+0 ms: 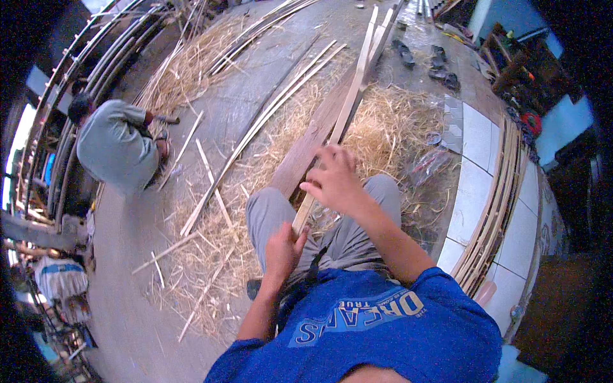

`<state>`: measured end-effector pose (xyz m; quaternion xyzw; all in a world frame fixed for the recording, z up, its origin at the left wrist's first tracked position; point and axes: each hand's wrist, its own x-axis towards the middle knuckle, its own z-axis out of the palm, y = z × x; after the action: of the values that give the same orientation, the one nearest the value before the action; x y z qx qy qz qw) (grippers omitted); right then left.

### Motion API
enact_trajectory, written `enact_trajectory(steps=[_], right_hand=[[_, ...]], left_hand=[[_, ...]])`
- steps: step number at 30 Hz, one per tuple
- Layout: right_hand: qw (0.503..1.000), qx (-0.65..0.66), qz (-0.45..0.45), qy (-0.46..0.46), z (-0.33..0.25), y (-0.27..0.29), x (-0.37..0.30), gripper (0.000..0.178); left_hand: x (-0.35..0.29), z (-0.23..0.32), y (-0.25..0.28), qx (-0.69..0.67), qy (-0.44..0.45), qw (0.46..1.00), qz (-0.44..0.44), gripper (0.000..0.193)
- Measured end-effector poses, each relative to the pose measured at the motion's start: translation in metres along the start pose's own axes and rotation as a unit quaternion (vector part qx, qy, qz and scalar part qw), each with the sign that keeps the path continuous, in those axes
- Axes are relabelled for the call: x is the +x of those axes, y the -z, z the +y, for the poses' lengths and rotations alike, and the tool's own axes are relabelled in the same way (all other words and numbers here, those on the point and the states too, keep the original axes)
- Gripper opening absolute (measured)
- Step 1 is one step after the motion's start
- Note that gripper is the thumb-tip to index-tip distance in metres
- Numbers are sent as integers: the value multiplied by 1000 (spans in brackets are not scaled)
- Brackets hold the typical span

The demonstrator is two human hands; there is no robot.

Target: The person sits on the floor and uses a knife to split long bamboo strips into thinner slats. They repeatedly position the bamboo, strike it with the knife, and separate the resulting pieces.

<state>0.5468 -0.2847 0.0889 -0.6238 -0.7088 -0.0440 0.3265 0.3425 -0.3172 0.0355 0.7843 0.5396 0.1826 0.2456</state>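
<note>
A long pale bamboo strip (348,102) runs from my lap away to the far end of the floor. My left hand (283,250) is closed around its near end, between my knees. Over the strip, a little farther out, is my right hand (334,179), its fingers spread and thumb held apart. I cannot tell whether that palm touches the strip. A brown wooden plank (311,142) lies under and beside the strip, its near end by my left knee.
Shavings (389,127) heap around the plank. Loose strips (281,102) lie to the left, where another person (118,143) crouches. A bundle of strips (495,204) rests on white tiles at the right. Dark sandals (440,67) lie farther off.
</note>
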Motion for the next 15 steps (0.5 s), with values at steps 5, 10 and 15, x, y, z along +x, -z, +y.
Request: enact_trajectory(steps=[5,10,15], right_hand=[[988,130,14,-81,-8,-17,13,19],[918,275,229,-170,48,-14,11,23],[645,585,205,-447,97,-18,-14,53]], left_hand=[[-11,-8,7,1,21,1000,7,40],[-21,-23,8,-7,9,1000,-5,40],[-39,-32,23,-26,31,998,-40,41]])
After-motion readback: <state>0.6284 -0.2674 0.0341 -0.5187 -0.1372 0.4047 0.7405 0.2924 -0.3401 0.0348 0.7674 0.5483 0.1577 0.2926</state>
